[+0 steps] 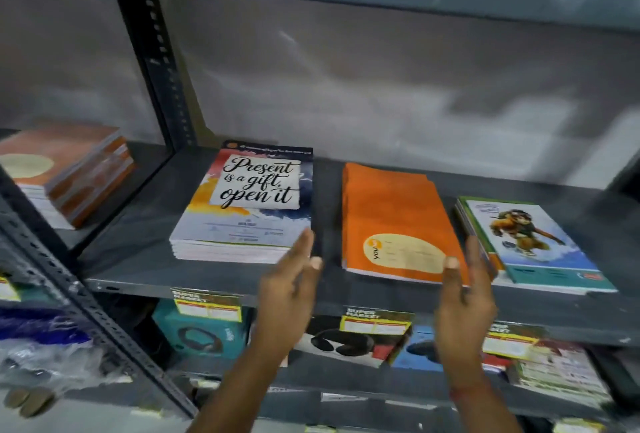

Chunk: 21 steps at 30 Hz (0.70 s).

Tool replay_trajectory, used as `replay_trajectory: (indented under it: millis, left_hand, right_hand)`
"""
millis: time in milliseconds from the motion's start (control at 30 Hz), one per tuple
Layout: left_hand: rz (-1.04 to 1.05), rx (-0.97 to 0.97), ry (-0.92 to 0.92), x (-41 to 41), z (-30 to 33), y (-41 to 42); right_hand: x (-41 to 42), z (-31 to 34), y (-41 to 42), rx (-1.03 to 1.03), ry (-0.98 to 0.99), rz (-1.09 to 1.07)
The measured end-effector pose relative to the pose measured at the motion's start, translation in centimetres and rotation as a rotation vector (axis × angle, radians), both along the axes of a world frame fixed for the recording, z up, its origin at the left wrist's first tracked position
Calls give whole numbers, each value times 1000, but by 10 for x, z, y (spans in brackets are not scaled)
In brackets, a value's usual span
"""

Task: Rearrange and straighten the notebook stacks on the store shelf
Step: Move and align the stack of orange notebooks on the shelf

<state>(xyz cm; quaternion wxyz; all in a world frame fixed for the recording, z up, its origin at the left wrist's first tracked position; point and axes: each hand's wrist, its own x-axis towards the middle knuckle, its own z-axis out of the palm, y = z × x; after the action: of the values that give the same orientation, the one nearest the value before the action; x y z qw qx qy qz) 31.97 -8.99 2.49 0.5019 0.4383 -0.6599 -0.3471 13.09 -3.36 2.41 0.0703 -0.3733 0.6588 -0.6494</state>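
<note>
We find both hands, left (289, 289) and right (464, 297), open and empty flanking the orange "YOU" notebook stack (398, 221) on the shelf (145, 197), beside the "Present is a gift, open it" stack (249, 200).

A dark grey metal shelf (214, 280) carries a flat orange notebook stack (394, 211) with a cream oval label, a watercolour-patterned notebook stack (249, 204) with black script, and, at right, a teal-edged cartoon-figure notebook stack (533, 245).
</note>
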Motion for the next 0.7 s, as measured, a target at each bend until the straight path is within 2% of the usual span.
replay_trajectory:
  millis: [100, 167, 233, 300, 400, 467, 700]
  left_hand:
    - [-122, 240, -36, -49, -4, -1]
    - [-161, 340, 39, -66, -7, -2]
    - [-148, 353, 116, -77, -12, -2]
    - [-149, 365, 135, -78, -17, -2]
    - [-209, 426, 156, -66, -21, -8]
    - [-235, 487, 183, -59, -21, -14]
    - [-155, 487, 162, -62, -19, -14]
  right_hand:
    - [-48, -9, -8, 155, -189, -19]
    - [-58, -17, -17, 281, -252, 137]
    - [-64, -21, -20, 360, -217, 273]
    - [-76, -21, -17, 371, -214, 409]
    - [-104, -24, -11, 313, -341, 707]
    - [-117, -25, -9, 296, -359, 827]
    - [-118, -33, -10, 259, -383, 767]
